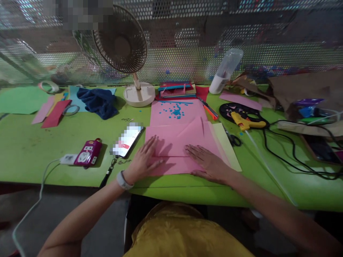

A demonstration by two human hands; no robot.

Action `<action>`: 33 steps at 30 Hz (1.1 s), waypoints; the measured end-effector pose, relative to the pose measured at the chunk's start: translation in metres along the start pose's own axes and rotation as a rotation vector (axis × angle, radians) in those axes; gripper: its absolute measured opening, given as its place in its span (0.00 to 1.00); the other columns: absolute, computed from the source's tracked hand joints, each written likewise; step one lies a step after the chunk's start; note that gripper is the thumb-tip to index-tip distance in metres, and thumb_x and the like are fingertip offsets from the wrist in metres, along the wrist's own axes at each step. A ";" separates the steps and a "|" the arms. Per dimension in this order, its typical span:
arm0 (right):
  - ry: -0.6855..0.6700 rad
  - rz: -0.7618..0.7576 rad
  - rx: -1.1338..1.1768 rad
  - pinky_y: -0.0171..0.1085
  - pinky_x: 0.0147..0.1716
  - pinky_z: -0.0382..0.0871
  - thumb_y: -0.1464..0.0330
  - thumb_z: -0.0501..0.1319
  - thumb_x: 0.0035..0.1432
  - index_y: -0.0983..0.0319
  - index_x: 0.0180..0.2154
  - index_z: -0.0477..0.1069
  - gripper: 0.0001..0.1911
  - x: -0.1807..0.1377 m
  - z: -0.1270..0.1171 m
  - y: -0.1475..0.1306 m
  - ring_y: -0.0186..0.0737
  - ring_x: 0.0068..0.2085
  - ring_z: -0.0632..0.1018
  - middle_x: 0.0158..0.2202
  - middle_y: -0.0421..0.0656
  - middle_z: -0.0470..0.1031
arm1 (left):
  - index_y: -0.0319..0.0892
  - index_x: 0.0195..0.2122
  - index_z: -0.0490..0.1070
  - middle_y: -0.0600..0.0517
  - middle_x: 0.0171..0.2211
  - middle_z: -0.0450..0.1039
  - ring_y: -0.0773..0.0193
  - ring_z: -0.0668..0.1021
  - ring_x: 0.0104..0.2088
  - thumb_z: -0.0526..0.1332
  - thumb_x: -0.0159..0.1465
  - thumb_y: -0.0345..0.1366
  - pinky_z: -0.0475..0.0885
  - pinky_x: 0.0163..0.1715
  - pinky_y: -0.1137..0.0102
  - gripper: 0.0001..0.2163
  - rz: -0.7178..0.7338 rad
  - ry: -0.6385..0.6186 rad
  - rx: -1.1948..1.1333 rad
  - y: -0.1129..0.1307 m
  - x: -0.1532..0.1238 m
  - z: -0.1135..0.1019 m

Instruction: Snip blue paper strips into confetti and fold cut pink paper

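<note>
Right of the phone (127, 140), we crease the pink paper (177, 139), left hand (143, 159) and right hand (206, 162) flat, grip released.

phone (128, 139) left of folded paper (177, 142), fan (122, 43) behind, scissors (233, 139) right

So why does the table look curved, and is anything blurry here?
Head view: the wide lens bows the green table at its near edge; the phone screen is pixelated; left hand and right hand, flat on the pink paper, cast soft shadows; the far mesh looks smeared.
</note>
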State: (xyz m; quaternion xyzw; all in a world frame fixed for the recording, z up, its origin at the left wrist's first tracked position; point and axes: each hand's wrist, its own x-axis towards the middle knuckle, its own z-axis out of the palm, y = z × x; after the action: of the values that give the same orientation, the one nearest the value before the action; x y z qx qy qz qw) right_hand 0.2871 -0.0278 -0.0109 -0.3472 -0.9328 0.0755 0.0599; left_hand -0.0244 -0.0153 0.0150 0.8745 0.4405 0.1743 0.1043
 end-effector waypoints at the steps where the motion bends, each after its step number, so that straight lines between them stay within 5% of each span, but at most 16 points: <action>1: -0.001 0.001 0.006 0.50 0.65 0.48 0.50 0.49 0.64 0.62 0.68 0.33 0.41 0.000 0.000 0.000 0.46 0.68 0.49 0.69 0.49 0.42 | 0.42 0.67 0.44 0.39 0.63 0.56 0.50 0.62 0.62 0.54 0.65 0.49 0.61 0.58 0.54 0.33 -0.094 0.047 -0.063 -0.002 0.003 0.001; 4: 0.008 0.003 0.018 0.50 0.65 0.48 0.50 0.49 0.64 0.61 0.68 0.32 0.41 0.000 0.000 0.000 0.46 0.68 0.49 0.69 0.48 0.42 | 0.40 0.62 0.56 0.42 0.46 0.73 0.56 0.77 0.44 0.57 0.64 0.49 0.73 0.42 0.60 0.29 -0.317 0.069 -0.285 -0.012 0.015 0.002; 9: 0.017 -0.004 0.005 0.50 0.64 0.48 0.50 0.49 0.64 0.61 0.68 0.32 0.41 0.000 0.002 0.001 0.47 0.68 0.50 0.69 0.49 0.42 | 0.40 0.56 0.63 0.49 0.34 0.75 0.65 0.77 0.30 0.61 0.61 0.46 0.72 0.30 0.70 0.25 -0.389 -0.037 -0.590 -0.020 0.031 0.003; 14: 0.016 0.003 0.009 0.50 0.64 0.49 0.51 0.49 0.64 0.61 0.68 0.33 0.41 0.000 0.001 -0.001 0.46 0.67 0.50 0.69 0.49 0.43 | 0.40 0.52 0.66 0.50 0.31 0.73 0.67 0.75 0.27 0.62 0.61 0.42 0.70 0.28 0.72 0.20 -0.389 -0.004 -0.630 -0.019 0.034 0.008; 21: 0.022 0.000 0.016 0.51 0.64 0.50 0.51 0.49 0.64 0.60 0.68 0.32 0.41 0.000 0.001 -0.001 0.47 0.67 0.51 0.69 0.48 0.43 | 0.42 0.52 0.65 0.52 0.30 0.72 0.67 0.73 0.26 0.59 0.62 0.35 0.68 0.27 0.71 0.16 -0.350 0.042 -0.407 -0.015 0.033 0.015; 33: 0.026 0.003 0.005 0.50 0.65 0.49 0.50 0.48 0.64 0.61 0.68 0.31 0.41 0.000 0.001 -0.001 0.47 0.67 0.50 0.69 0.49 0.42 | 0.42 0.54 0.64 0.47 0.39 0.72 0.63 0.74 0.31 0.55 0.64 0.34 0.69 0.33 0.67 0.16 -0.254 0.068 -0.168 -0.011 0.030 0.014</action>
State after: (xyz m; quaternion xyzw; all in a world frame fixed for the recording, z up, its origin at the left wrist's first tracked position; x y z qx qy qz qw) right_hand 0.2861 -0.0285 -0.0116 -0.3493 -0.9313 0.0734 0.0730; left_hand -0.0103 0.0149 0.0047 0.7936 0.5346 0.2253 0.1833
